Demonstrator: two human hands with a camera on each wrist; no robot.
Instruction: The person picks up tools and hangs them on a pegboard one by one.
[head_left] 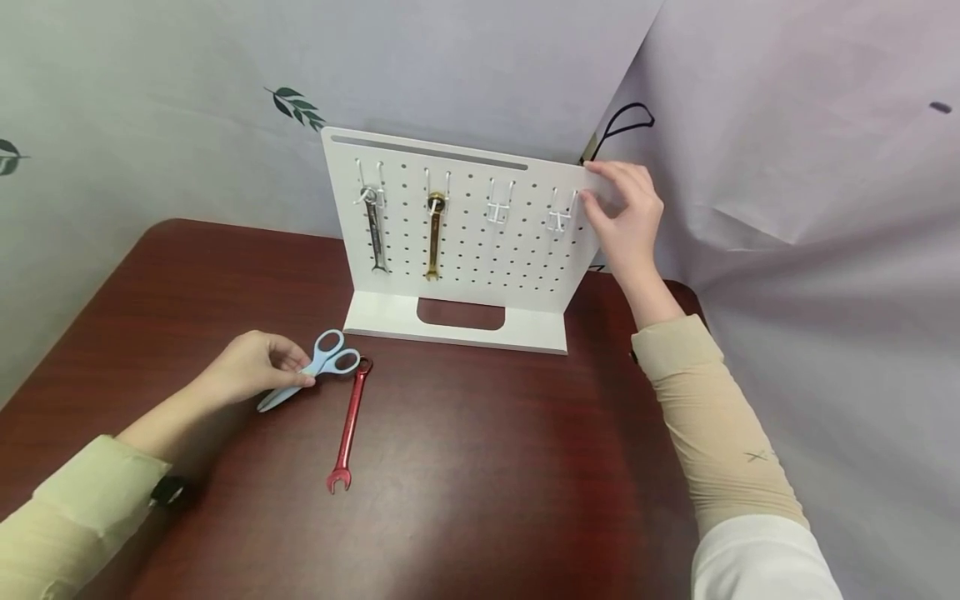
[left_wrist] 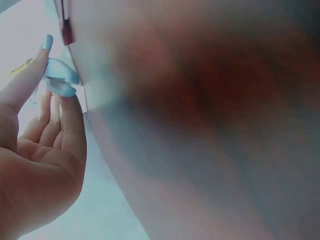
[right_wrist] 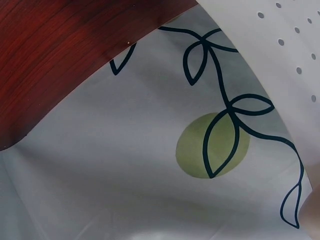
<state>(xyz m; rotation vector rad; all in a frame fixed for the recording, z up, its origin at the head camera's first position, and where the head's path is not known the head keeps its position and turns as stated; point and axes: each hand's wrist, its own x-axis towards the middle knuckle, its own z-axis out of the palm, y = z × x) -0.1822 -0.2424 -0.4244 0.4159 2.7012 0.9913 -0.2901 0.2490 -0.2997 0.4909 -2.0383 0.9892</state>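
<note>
My left hand [head_left: 258,367] pinches a pair of light blue scissors [head_left: 322,360] by the handle end, thumb on top, the blades pointing toward me and to the left. In the left wrist view the scissors [left_wrist: 62,89] show between thumb and fingers. A red wrench [head_left: 349,429] lies on the table just right of the scissors. At the upper right corner of a white pegboard [head_left: 465,279], my right hand [head_left: 630,208] grips the edge, thumb on the front face. A silver wrench [head_left: 374,233] and a gold wrench [head_left: 434,237] hang from the board's hooks.
Two white hooks, a middle one [head_left: 498,210] and a right one [head_left: 557,219], hold nothing. The board's base stands on the dark red wooden table [head_left: 480,467] near its back edge. A patterned curtain [head_left: 825,208] hangs behind. A black loop [head_left: 633,117] shows behind the board's corner.
</note>
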